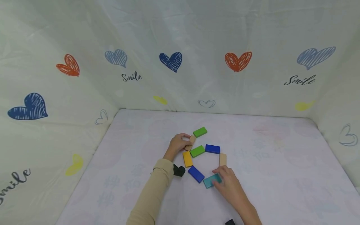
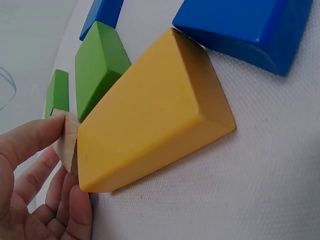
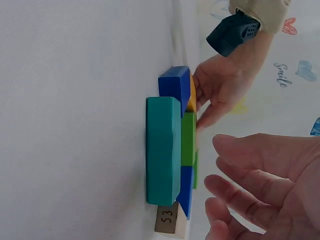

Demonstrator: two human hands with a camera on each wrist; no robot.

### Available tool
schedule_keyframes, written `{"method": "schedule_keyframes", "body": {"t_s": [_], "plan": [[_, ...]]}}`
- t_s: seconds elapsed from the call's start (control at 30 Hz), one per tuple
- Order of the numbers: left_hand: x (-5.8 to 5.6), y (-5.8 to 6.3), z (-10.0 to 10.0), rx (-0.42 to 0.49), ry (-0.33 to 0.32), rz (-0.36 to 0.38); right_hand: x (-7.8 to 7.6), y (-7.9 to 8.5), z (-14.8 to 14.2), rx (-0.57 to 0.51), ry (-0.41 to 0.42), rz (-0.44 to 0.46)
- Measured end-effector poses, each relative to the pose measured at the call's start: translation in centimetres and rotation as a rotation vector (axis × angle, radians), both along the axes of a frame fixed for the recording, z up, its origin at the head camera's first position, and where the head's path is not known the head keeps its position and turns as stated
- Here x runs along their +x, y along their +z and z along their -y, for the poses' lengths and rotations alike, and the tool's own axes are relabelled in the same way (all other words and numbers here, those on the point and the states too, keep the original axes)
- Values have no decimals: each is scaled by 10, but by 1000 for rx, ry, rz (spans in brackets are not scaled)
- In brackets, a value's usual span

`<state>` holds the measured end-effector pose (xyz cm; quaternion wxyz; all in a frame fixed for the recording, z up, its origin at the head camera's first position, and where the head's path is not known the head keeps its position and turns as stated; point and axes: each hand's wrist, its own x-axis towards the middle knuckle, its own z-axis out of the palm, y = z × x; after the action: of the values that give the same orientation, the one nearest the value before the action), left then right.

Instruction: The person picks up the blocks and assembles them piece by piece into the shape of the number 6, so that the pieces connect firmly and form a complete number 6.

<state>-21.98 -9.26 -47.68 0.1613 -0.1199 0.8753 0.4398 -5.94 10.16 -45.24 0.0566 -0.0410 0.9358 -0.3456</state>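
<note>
My left hand [image 1: 177, 143] pinches a plain wooden block [image 1: 193, 139] between thumb and fingers, by the far green block [image 1: 200, 132] and just beyond the yellow block [image 1: 187, 159]. In the left wrist view the yellow block [image 2: 145, 110] looms large and partly hides that wooden block [image 2: 68, 140]. My right hand [image 1: 230, 185] hovers over the teal block [image 1: 208, 182], fingers loosely bent. The right wrist view shows a gap between those fingers and the teal block [image 3: 162, 150].
A ring on the white tabletop [image 1: 270, 175] includes the teal and yellow blocks, a nearer green block [image 1: 197, 151], two blue blocks [image 1: 212, 149] and a second wooden block [image 1: 222, 159], marked 53 on its end. A dark wrist device [image 1: 178, 170] sits by the left cuff.
</note>
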Motion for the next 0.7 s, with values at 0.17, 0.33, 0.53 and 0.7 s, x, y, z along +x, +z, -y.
{"method": "schedule_keyframes", "body": {"t_s": [0.17,0.33,0.53,0.7], "plan": [[0,0,0,12,-2,1,5,-6,1,-17,53,22],[-1,-1,0,12,0,3,5,-14,2,-6,71,-12],[0,1,-1,-3,0,1,2,-18,3,17,91,-33],[1,2,0,0,0,-4,-1,-19,3,41,108,-11]]}}
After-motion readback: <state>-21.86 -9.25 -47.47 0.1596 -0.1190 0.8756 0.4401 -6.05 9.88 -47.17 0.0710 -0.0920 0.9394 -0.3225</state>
